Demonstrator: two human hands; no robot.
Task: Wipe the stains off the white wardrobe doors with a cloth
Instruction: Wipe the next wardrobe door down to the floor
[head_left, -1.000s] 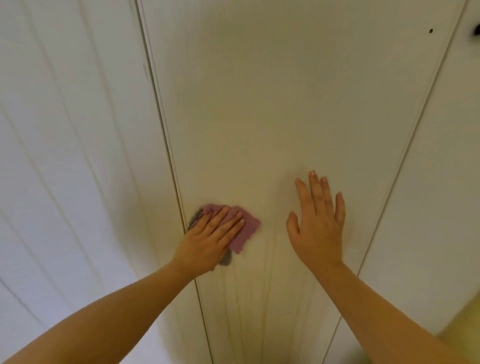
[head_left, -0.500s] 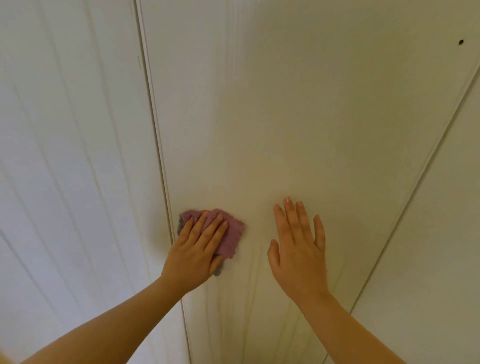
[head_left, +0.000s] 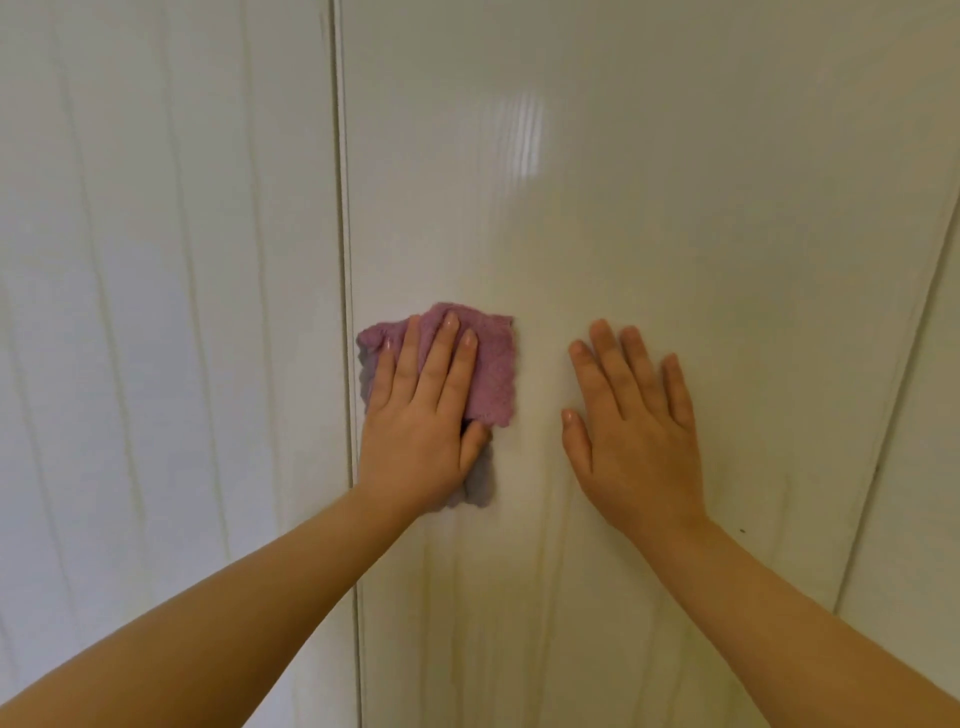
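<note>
Left hand (head_left: 423, 415) flat on fuzzy pink cloth (head_left: 488, 364) – right hand (head_left: 636, 426) splayed, glossy white door (head_left: 649, 208)

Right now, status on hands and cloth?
Left hand pressing pink fuzzy cloth on white wardrobe door. Right hand flat on same door. Yellowish streaks below. Nothing blocking.

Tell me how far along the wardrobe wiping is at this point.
Done: the upper part of the middle door looks glossy and free of marks. In hand: the left hand presses the cloth flat near that door's left edge, while the right hand rests flat on the same door. Left: yellowish streaks run down below both hands, and a small dark speck sits lower right.
</note>
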